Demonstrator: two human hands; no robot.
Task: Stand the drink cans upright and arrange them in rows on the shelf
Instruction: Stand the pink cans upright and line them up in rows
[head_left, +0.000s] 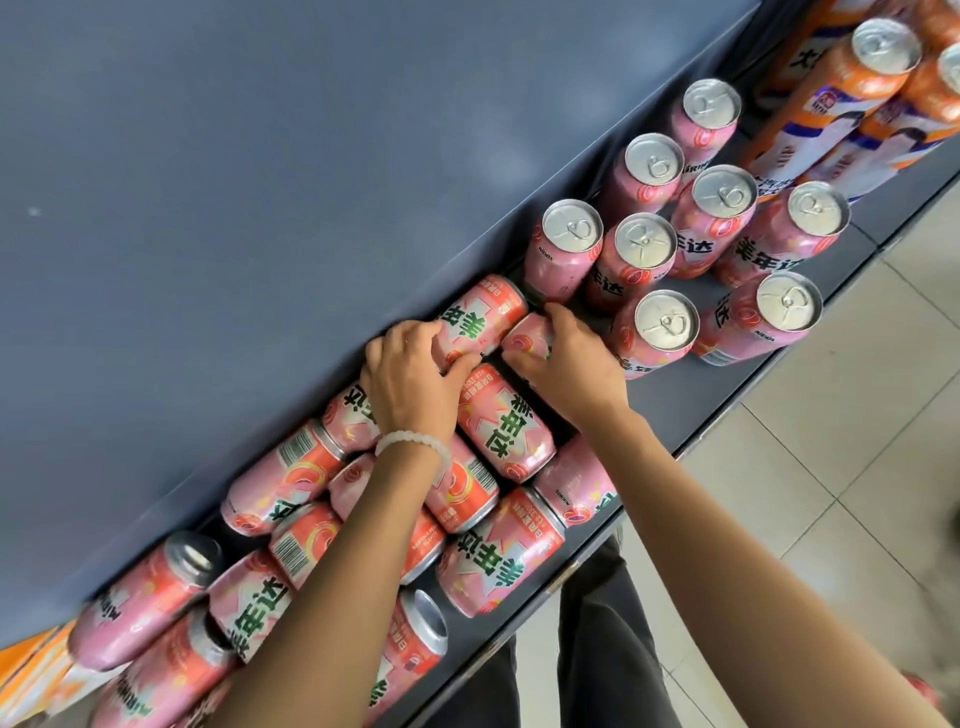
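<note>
Pink aluminium drink cans lying on their sides were heaped beneath both hands on the grey metal shelf. One toppled can was gripped by the left hand; another was clasped by the right hand. Upright pink cans stood just beyond the right hand, tall orange cans farther off.

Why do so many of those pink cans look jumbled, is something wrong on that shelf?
Yes. A heap of pink cans lies on its side, piled crosswise on the shelf, while eight pink cans nearby stand upright in rows. The left hand and right hand each grip a toppled can. Nothing looks spilled or dented.
</note>
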